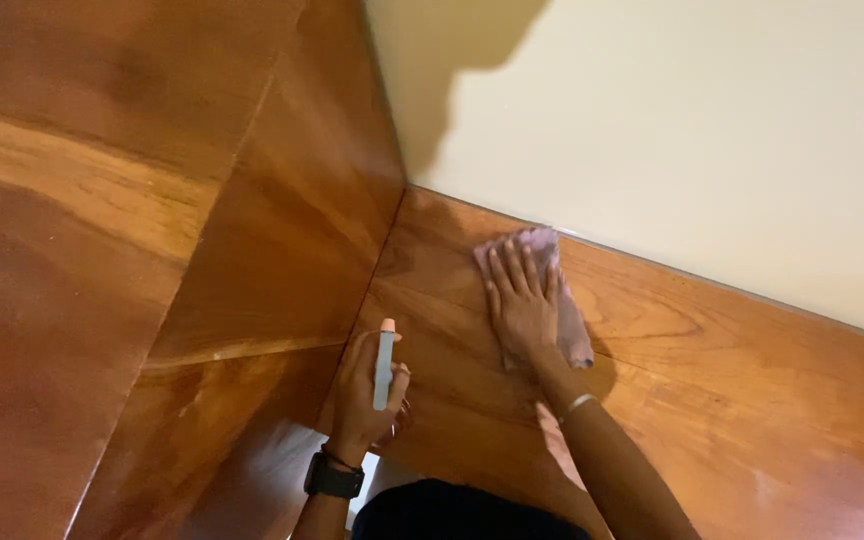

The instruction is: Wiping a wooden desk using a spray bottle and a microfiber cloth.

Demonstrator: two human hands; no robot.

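Observation:
My right hand point(522, 300) lies flat, fingers spread, on a small pinkish-grey cloth point(569, 320) pressed against a polished wooden surface point(712, 350) near where it meets the cream wall. My left hand point(364, 392) grips a slim pale spray bottle point(384, 368) with an orange tip, held upright close to the inner wooden corner. A black watch point(333, 478) sits on my left wrist and a thin bracelet point(577, 404) on my right.
A cream wall point(702, 130) rises behind the wooden ledge. Tall reddish-brown wooden panels point(102, 250) fill the left side and form a corner with the ledge. Dark clothing point(462, 512) shows at the bottom edge.

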